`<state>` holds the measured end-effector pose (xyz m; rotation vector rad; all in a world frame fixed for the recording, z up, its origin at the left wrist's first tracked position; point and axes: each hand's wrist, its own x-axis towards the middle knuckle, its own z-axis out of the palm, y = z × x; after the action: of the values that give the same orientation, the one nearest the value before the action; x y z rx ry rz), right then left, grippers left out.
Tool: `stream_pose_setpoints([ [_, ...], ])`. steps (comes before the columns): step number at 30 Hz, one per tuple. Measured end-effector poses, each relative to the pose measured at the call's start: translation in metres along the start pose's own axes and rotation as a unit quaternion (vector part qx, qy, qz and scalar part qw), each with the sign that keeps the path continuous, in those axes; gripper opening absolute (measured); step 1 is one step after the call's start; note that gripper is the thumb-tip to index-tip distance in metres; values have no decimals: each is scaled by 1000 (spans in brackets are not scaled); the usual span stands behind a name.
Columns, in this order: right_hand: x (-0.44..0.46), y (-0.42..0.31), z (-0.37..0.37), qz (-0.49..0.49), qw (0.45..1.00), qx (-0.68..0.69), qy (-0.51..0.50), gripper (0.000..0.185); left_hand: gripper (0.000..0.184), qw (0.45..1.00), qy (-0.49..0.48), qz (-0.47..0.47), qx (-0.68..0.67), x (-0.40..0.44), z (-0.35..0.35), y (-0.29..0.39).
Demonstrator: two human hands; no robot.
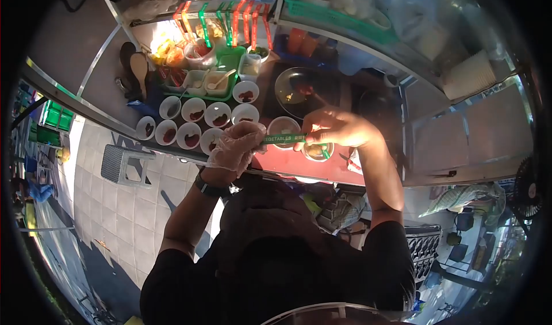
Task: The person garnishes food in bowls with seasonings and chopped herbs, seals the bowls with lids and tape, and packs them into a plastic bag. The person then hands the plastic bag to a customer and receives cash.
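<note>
A green printed strip (pixel 279 139) is held taut between two hands above the front edge of the bench (pixel 342 173). One end is gripped by the closed fingers of the gloved left hand (pixel 234 144); farther along, it is pinched by the bare right hand's (pixel 336 128) fingers. White bowls (pixel 182 130) are lined up toward the left corner.

Bowls (pixel 218 107) in rows at left, pan (pixel 291 89) behind at right, on one surface (pixel 276 163).
Behind the bowls, a tray (pixel 232 97) holds containers (pixel 219 87), with hanging strips (pixel 236 25) further back; in front of the pan, a strip (pixel 280 139) spans between left grip (pixel 239 144) and right grip (pixel 329 128).
</note>
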<state>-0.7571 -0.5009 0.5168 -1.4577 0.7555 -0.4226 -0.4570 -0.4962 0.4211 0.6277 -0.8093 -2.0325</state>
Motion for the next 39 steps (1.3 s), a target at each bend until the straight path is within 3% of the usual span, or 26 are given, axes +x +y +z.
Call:
stream_pose_setpoints([
  [3,-48,46,-41,102,985,-137,33,21,10,997,-6,36,72,21,16,-68],
  [5,-70,75,-60,146,970,-186,62,19,8,973,82,34,212,26,30,-107],
  [6,-78,81,-66,183,959,-200,83,19,8,973,81,30,212,32,27,-128],
  [8,-84,129,-89,159,958,-210,111,19,14,939,123,76,313,45,15,-166],
  [11,-86,172,-101,143,955,-211,155,18,15,932,147,115,311,49,12,-191],
  [14,-74,185,-93,160,945,-218,184,18,16,902,177,136,369,47,11,-199],
  [16,-66,204,-90,124,917,-282,253,18,16,903,180,147,361,48,4,-208],
  [19,-64,212,-91,116,915,-266,281,20,15,904,187,146,356,49,-2,-217],
  [26,-66,192,-81,174,909,-256,278,21,13,869,240,127,413,45,12,-219],
  [34,-58,213,-72,149,857,-369,327,18,14,855,230,153,439,51,1,-230],
  [39,-67,227,-50,104,836,-405,355,18,24,806,204,112,545,49,-7,-233],
])
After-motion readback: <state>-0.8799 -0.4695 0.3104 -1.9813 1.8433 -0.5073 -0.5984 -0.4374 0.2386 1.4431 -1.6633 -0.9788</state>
